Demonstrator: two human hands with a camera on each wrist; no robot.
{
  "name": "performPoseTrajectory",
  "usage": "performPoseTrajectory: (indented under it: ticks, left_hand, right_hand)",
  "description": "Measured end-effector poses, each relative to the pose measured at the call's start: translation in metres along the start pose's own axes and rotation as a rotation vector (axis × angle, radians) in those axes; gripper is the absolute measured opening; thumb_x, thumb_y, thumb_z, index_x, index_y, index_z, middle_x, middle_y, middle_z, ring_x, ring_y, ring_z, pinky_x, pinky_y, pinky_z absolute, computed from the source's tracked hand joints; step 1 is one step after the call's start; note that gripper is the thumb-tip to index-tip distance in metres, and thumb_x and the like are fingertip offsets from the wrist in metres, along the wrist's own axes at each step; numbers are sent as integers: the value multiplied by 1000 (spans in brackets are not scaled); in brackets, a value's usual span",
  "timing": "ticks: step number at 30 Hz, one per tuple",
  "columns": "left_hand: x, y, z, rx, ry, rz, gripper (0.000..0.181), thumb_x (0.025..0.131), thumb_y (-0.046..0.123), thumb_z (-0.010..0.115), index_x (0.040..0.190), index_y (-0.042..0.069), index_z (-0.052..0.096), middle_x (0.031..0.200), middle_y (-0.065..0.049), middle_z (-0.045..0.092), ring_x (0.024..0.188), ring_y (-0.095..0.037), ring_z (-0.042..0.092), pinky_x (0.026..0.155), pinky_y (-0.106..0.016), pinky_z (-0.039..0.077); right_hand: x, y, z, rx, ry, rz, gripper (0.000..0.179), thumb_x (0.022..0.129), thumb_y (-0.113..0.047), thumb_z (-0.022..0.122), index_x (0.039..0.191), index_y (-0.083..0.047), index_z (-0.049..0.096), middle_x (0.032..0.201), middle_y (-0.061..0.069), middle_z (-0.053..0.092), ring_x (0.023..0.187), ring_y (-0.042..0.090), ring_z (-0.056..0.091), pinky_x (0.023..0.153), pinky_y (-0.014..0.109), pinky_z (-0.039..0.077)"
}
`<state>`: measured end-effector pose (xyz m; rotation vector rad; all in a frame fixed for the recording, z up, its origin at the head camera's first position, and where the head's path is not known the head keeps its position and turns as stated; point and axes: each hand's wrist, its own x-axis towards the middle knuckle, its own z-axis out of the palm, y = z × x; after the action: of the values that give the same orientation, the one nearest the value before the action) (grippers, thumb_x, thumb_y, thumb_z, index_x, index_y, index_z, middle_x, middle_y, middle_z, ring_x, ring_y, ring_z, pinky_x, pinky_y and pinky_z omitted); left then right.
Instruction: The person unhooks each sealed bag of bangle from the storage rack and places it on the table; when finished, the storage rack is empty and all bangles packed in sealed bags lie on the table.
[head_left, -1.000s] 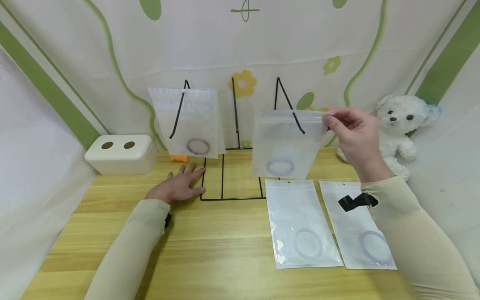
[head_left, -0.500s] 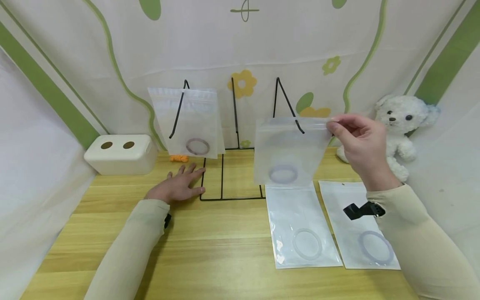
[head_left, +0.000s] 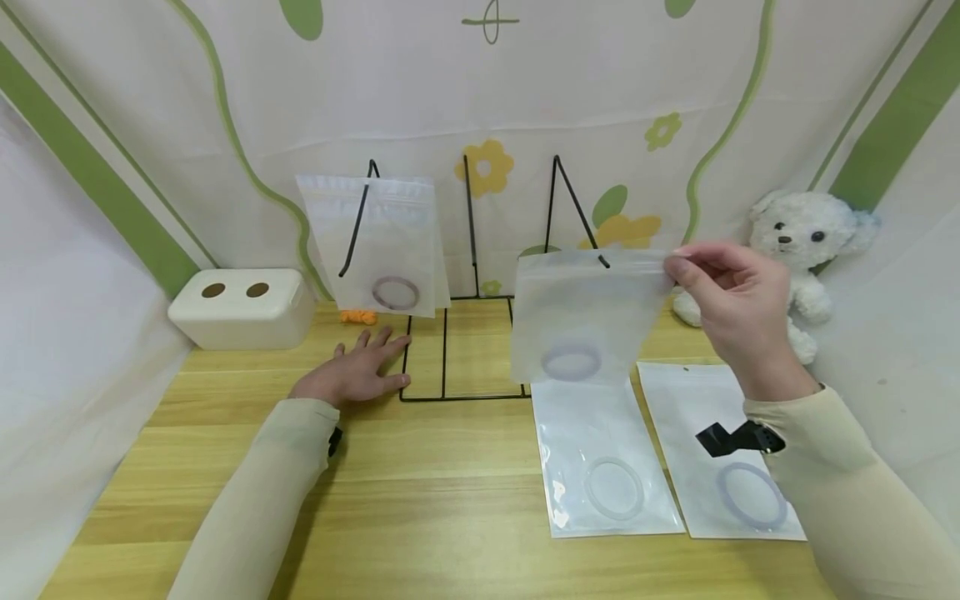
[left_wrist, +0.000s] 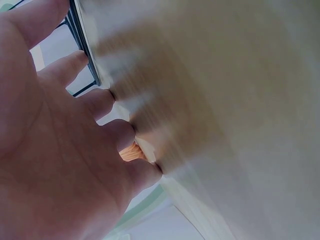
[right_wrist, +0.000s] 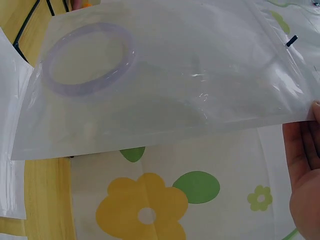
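In the head view my right hand (head_left: 738, 312) pinches the top right corner of a translucent zip bag (head_left: 588, 312). A pale purple ring (right_wrist: 90, 59) shows inside it. The tip of the right black hook (head_left: 579, 204) passes through the bag's top edge. My left hand (head_left: 352, 367) lies flat with spread fingers on the table, by the left side of the wire rack (head_left: 444, 358). From the left hook (head_left: 356, 225) hang zip bags (head_left: 375, 242), the front one with a darker ring (head_left: 396, 292) in it.
Two flat zip bags with rings, one left (head_left: 600, 433) and one right (head_left: 708, 433), lie on the table (head_left: 420, 517). A white box (head_left: 240, 321) with two holes stands left, a white plush bear (head_left: 798, 250) right. A small orange object (head_left: 358, 317) sits behind my left hand.
My right hand has moved down and to the right, toward me, drawing the bag along the right hook to its tip. My left hand has stayed in place.
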<state>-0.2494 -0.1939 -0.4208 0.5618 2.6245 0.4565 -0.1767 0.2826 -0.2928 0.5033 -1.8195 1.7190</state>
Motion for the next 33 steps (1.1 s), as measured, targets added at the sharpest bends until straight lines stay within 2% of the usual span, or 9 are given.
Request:
performPoseTrajectory:
  ticks: [8, 20, 27, 33]
  left_hand:
    - [0, -1, 0, 14, 3, 1, 78, 111, 53, 54, 175, 19, 22, 181, -24, 5, 164, -59, -1, 122, -87, 2]
    - [-1, -1, 0, 10, 4, -2, 79, 111, 54, 53, 175, 20, 22, 182, -23, 5, 164, -58, -1, 122, -86, 2]
    - [-1, -1, 0, 0, 1, 0, 79, 111, 54, 53, 174, 19, 22, 181, -24, 5, 164, -59, -2, 121, -87, 1]
    - [-2, 0, 0, -8, -4, -1, 79, 111, 54, 54, 175, 19, 22, 181, -24, 4, 164, -59, -4, 121, -87, 1]
  right_hand:
    - [-7, -3, -2, -9, -7, -17, 8, 91, 15, 76, 99, 17, 75, 88, 0, 80, 75, 8, 71, 69, 13, 57]
    - [-12, -8, -1, 32, 2, -10, 10, 91, 17, 75, 100, 20, 73, 91, 3, 79, 75, 10, 71, 69, 14, 57]
    - [-15, -10, 3, 107, 26, -69, 10, 88, 24, 72, 97, 21, 73, 91, 8, 79, 72, 13, 72, 69, 16, 59]
    - [-21, -14, 5, 135, 8, -91, 12, 87, 29, 68, 97, 24, 72, 91, 10, 79, 73, 14, 73, 69, 18, 60]
